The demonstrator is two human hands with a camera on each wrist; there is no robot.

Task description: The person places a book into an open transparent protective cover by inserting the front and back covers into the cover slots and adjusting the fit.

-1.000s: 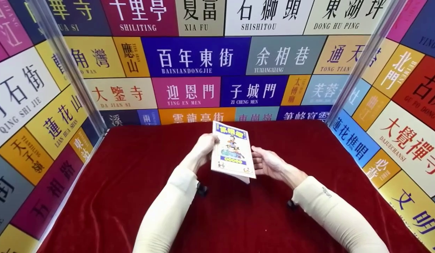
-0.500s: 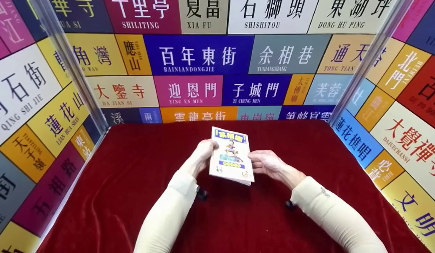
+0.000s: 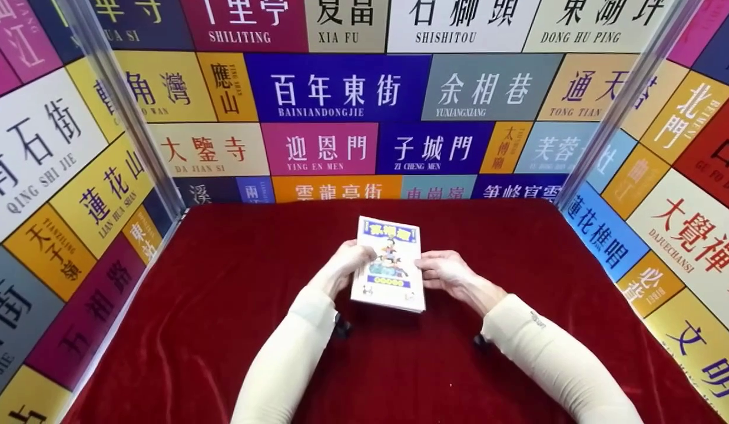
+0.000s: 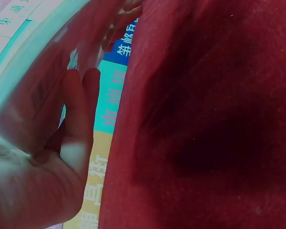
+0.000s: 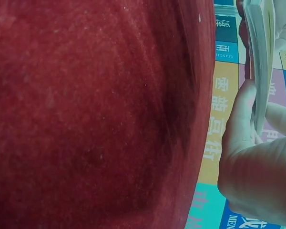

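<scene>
A thin white paperback book (image 3: 391, 268) is held above the red cloth, its cover facing up, with a blue and yellow title band and a cartoon drawing. My left hand (image 3: 345, 264) grips its left edge, thumb lying over the cover. At the opposite edge, my right hand (image 3: 453, 274) pinches the book. The left wrist view looks up at the back cover (image 4: 26, 102), which bears a barcode, with fingers of the left hand (image 4: 47, 186) spread underneath. Page edges (image 5: 260, 57) show between thumb and fingers of the right hand (image 5: 257, 167) in the right wrist view.
Dark red velvet cloth (image 3: 235, 330) covers the table. Panels of coloured place-name signs (image 3: 341, 88) rise behind it and on both sides. Clear corner posts (image 3: 135, 118) stand at the back left and back right. Each wrist carries a small black device (image 3: 341, 325).
My right hand has come in from beside the book to its right edge. The book has come slightly nearer and its loose lower pages now lie together. The left thumb reaches further over the cover.
</scene>
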